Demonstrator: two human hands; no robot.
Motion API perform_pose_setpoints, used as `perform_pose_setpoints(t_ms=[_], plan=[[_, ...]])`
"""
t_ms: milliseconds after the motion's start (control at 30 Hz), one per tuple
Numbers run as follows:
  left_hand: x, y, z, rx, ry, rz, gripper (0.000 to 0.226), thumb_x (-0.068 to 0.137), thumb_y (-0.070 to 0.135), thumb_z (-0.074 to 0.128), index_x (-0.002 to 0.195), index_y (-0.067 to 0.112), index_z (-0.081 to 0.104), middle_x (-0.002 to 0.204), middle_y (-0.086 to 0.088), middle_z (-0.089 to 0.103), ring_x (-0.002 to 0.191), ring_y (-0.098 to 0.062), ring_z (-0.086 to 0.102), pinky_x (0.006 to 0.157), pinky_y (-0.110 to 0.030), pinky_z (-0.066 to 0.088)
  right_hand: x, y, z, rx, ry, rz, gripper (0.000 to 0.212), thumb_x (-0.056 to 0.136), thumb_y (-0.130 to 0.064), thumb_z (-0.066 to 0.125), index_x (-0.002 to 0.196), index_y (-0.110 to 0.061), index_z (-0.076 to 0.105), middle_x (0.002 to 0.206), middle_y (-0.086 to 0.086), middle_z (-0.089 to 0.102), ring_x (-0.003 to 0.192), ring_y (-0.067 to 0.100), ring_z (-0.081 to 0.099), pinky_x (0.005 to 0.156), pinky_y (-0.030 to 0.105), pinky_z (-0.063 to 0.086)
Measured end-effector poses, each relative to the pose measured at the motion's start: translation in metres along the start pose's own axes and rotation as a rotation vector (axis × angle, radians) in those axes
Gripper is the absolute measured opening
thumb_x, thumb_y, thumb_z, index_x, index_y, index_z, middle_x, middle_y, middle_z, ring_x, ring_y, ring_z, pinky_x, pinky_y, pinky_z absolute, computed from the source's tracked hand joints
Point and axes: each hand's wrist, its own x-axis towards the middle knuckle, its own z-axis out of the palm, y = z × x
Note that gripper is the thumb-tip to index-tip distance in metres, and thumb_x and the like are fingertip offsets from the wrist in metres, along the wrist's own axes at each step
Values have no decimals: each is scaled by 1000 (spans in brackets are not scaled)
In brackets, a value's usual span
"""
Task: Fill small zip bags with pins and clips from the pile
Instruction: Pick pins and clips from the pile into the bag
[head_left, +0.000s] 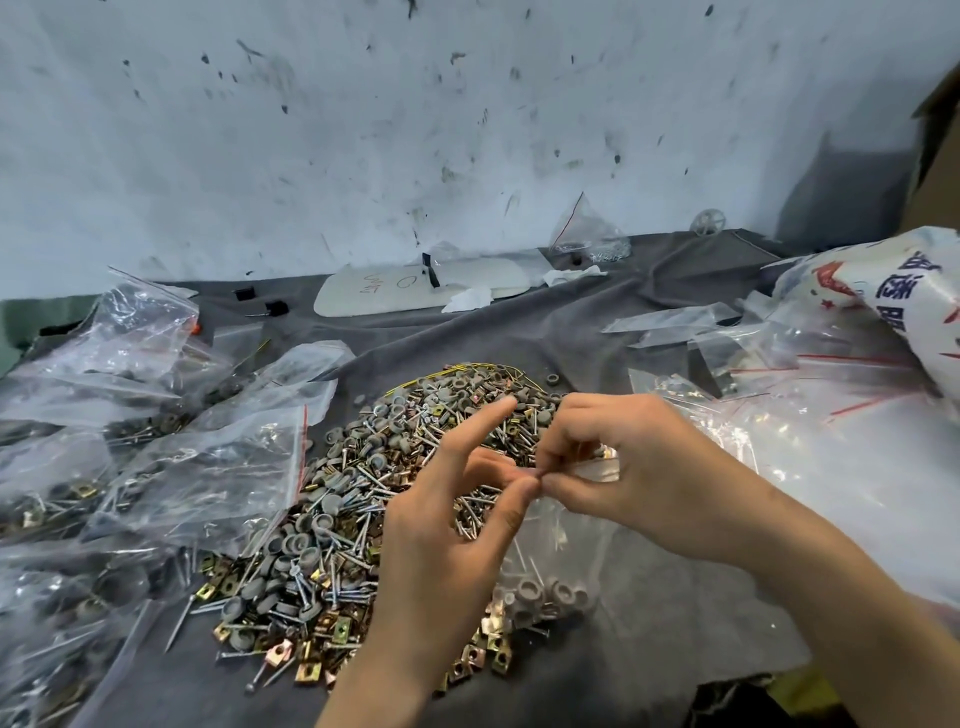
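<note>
Centrally, both hands pinch the top edge of a small clear zip bag (550, 566) above the pile (363, 499) of nails, grey caps and brass clips on the grey cloth (519, 332). Left hand (441, 519) grips with thumb and a finger, index raised; right hand (623, 467) nips the rim. Inside the bag sit grey caps, nails and clips. Filled bags (156, 467) lie left; empty bags (805, 395) lie right.

The one camera sits on my head, looking forward and down, close over my hands. It faces the grey cloth (519, 332) and the marked wall (363, 130) beyond.
</note>
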Motion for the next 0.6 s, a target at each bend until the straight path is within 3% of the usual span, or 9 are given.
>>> perform_pose_setpoints(t_ms=[67, 133, 333, 400, 533, 600], plan=[[0, -1, 0, 23, -11, -51, 21, 86, 39, 61, 106, 33, 62, 90, 17, 68, 84, 3, 67, 75, -8, 46, -1, 0, 2, -16, 6, -7, 16, 77, -10, 75, 77, -23, 65, 76, -15, 57, 74, 4, 55, 69, 17, 44], [-1, -3, -1, 49, -39, -87, 12, 87, 41, 60, 88, 30, 64, 86, 18, 68, 82, 3, 65, 71, -9, 45, -2, 1, 2, -31, 6, -6, 13, 77, -11, 75, 78, -21, 67, 76, -15, 56, 74, 4, 56, 69, 15, 43], [-1, -3, -1, 22, -109, -135, 17, 87, 41, 59, 86, 25, 65, 107, 19, 69, 103, 2, 64, 87, -25, 51, -6, 5, 4, -114, -7, -13, 16, 84, -15, 69, 80, -26, 58, 81, -18, 51, 79, 3, 52, 71, 20, 42], [2, -2, 0, 41, -126, -105, 21, 87, 40, 57, 86, 21, 66, 113, 19, 67, 106, 1, 62, 89, -24, 49, -6, 5, 9, -112, -5, -34, 19, 86, -15, 67, 81, -29, 54, 84, -19, 50, 82, 3, 52, 73, 22, 44], [4, 1, -2, 75, -127, -63, 15, 88, 30, 63, 78, 19, 64, 122, 18, 61, 117, 0, 56, 95, -14, 41, -10, 13, 3, -85, 31, -11, 10, 81, -27, 70, 78, -21, 63, 79, -17, 55, 79, 4, 54, 69, 15, 40], [3, 1, -4, 62, -128, -88, 12, 86, 24, 66, 75, 20, 62, 121, 19, 61, 115, -2, 57, 94, -18, 43, -13, 16, 5, -67, 44, -25, 11, 82, -25, 69, 76, -20, 62, 77, -16, 55, 78, 5, 53, 68, 14, 38]])
